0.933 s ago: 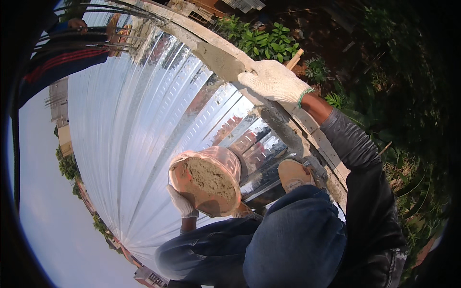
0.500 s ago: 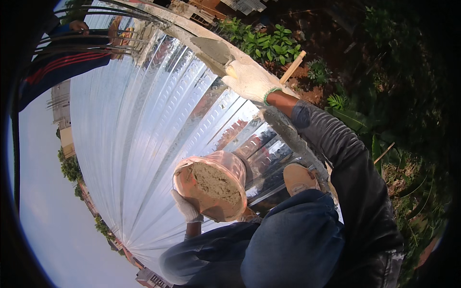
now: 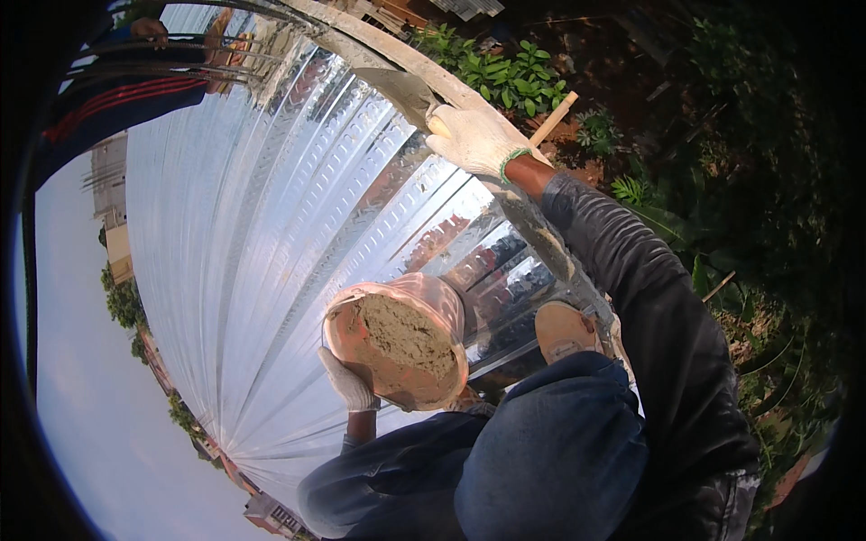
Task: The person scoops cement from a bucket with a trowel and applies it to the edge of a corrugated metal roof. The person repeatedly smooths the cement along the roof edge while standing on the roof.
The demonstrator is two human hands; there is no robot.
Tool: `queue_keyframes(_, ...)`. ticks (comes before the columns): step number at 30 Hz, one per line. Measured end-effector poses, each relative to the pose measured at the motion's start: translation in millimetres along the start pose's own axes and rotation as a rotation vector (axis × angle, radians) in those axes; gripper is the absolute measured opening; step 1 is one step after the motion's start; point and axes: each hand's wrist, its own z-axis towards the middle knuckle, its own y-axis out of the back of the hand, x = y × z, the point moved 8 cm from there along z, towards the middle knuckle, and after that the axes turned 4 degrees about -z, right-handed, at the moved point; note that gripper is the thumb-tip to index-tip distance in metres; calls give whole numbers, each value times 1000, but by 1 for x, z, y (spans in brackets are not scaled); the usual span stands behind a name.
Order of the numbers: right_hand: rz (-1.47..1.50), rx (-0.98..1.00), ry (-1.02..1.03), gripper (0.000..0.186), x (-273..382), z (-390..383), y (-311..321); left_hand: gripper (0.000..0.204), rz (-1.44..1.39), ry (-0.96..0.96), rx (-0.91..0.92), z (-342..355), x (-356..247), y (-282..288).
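Observation:
My right hand (image 3: 478, 142), in a white knit glove with a green cuff, is closed around the pale yellow handle of a trowel (image 3: 399, 90). The trowel's grey blade lies against the concrete edge (image 3: 541, 230) along the metal decking. Lower down, a pinkish-orange bucket (image 3: 431, 293) leans with its mouth toward me. Grey-brown wet mortar (image 3: 406, 338) fills part of it. My left hand (image 3: 348, 382), also gloved, grips the bucket's lower left side; some of its fingers are hidden behind the bucket.
Shiny ribbed metal decking (image 3: 262, 207) spreads to the left. A wooden stake (image 3: 554, 119) stands beyond the concrete edge, near leafy plants (image 3: 505, 72) on lower ground. At upper left, another person's hand (image 3: 149, 32) is near protruding steel bars (image 3: 180, 68). My shoe (image 3: 566, 329) rests by the edge.
My right hand has shifted slightly up and right with the trowel, whose blade now shows narrower and more tilted. The bucket stays in my left hand, nearly unmoved.

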Motion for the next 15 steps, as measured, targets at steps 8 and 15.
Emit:
queue_keyframes(8,79,-59,4,37,-5,-60,2,79,-14,2,49,-9,-3,-15)
queue_keyframes(15,67,-60,-9,38,-1,-104,11,76,-17,-25,35,-2,0,-9)
